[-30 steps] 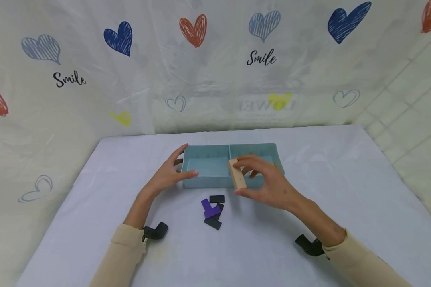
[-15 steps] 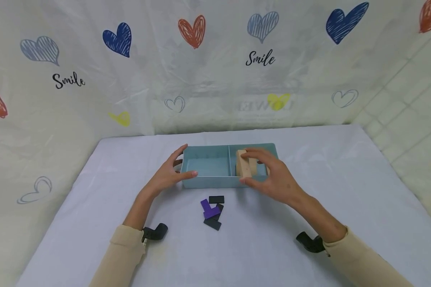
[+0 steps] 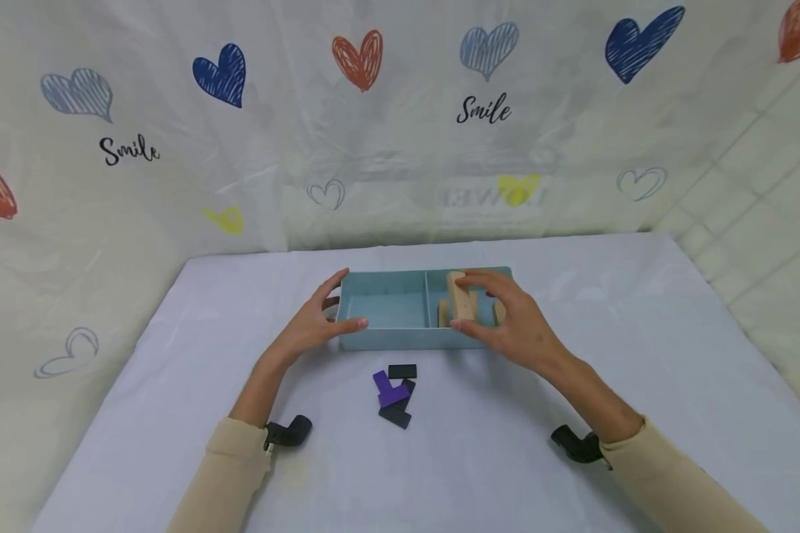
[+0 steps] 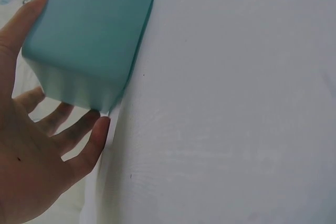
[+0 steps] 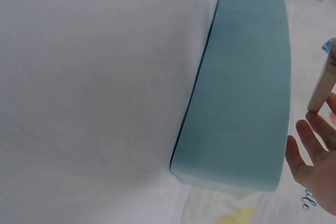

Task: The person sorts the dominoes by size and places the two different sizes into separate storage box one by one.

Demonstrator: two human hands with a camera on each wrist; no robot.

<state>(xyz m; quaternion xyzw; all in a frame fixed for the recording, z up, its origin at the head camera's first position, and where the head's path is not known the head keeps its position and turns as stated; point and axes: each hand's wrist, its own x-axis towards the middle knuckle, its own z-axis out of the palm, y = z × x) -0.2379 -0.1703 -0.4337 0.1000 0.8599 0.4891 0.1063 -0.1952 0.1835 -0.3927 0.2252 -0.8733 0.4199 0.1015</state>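
Observation:
A pale blue box with one divider stands on the white-covered table. My left hand grips its left end, thumb over the front rim and fingers against the end wall. Over the right compartment, my right hand pinches a pale wooden block between thumb and fingertips, the block tilted upright. In the right wrist view the held wooden block shows above the rim. Other wooden blocks, such as one at the right, stand in that compartment, partly hidden by the front wall and my hand.
In front of the box lie a few flat pieces: a black one, another black one and a purple pair overlapping them. Behind the table hangs a white sheet printed with hearts.
My right hand has carried the wooden block right and back, from the front rim near the divider to over the right compartment. The left hand and box have stayed put.

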